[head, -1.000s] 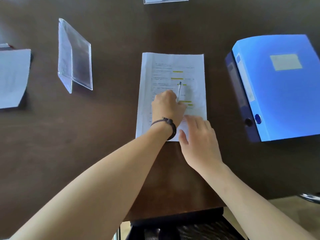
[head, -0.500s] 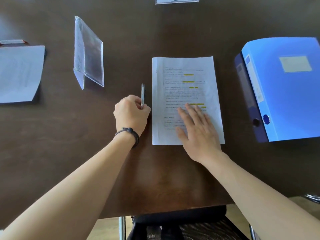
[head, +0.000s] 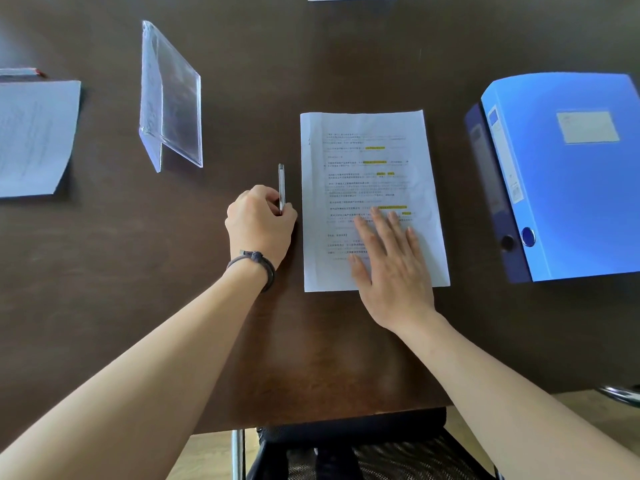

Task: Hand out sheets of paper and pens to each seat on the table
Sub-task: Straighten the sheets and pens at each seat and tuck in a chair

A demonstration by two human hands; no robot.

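Sheets of paper lie at two places on the dark brown surface (head: 104, 271): at the far left a blank-looking sheet (head: 33, 136) sits with one corner curling, and just beyond its top edge a second pen (head: 20, 71) shows only in part. To the right of that stands a clear acrylic sign holder (head: 171, 98), tilted on its folded base. Nearer the middle, the left hand (head: 258, 225), with a dark cord bracelet (head: 256, 261) at the wrist, has its fingers curled around the lower end of a slim pen (head: 281, 187), which points away from the person and lies just beside the left edge of the printed sheet (head: 370, 168). That printed sheet, marked with yellow highlights, lies flat in front of the seat, and the right hand (head: 389, 268) rests on its lower half with fingers straight and spread. Well to the right lies a blue binder (head: 571, 188). A black mesh chair (head: 363, 452) shows below the surface's near edge.
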